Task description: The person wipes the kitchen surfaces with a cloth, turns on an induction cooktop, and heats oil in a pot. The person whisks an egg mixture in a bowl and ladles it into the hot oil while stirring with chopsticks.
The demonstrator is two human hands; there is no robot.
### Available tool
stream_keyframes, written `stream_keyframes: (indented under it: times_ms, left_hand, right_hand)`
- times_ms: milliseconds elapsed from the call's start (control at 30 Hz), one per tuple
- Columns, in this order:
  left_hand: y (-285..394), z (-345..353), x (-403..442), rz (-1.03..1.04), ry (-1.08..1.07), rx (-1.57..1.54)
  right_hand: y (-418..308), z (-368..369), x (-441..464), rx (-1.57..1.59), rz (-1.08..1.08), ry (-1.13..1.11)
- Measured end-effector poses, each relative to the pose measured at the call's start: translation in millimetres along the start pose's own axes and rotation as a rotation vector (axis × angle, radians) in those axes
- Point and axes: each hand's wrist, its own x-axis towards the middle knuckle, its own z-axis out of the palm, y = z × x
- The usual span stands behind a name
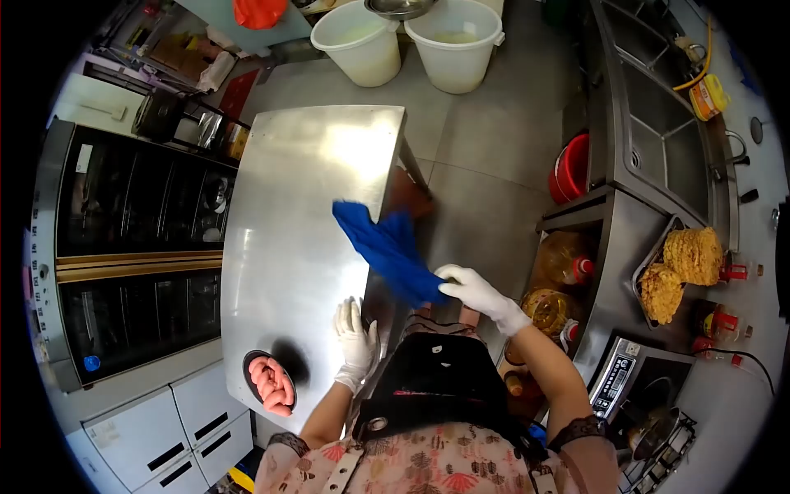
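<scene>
A blue cloth (391, 251) hangs from my right hand (479, 298), which wears a white glove and grips one end of it. The cloth's other end reaches over the right edge of the steel table (288, 198). My left hand (355, 342), also in a white glove, rests on the table near that edge with its fingers stretched out and nothing in it. To its left, a dark oval dish (250, 362) holds pink braided food (271, 385) near the table's front corner.
Two white buckets (362, 70) (455, 76) stand beyond the table. At the right are a steel sink (671, 140), a red bucket (570, 169), a tray with fried food (690, 255), oil bottles (568, 257) and an induction cooker (613, 379). Dark glass-door cabinets (148, 193) line the left.
</scene>
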Motion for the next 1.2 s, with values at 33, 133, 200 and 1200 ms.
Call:
stream_keyframes:
  times_ms: [33, 133, 200, 1200]
  left_hand:
    - [10.6, 1.4, 9.5, 0.045, -0.020, -0.089]
    - [40.2, 46.0, 45.0, 0.089, -0.194, -0.302]
    - [31.3, 103.1, 67.2, -0.201, -0.355, -0.349]
    - [-47.1, 311.1, 271.0, -1.012, 0.095, -0.309]
  right_hand:
    - [-4.1, -9.7, -22.8, 0.118, -0.055, 0.061]
    - [-2.5, -42.6, -71.9, 0.383, 0.090, 0.205]
    - [20.2, -55.6, -91.5, 0.537, 0.134, 0.268]
    - [185.9, -112.0, -89.6, 0.632, 0.689, 0.637]
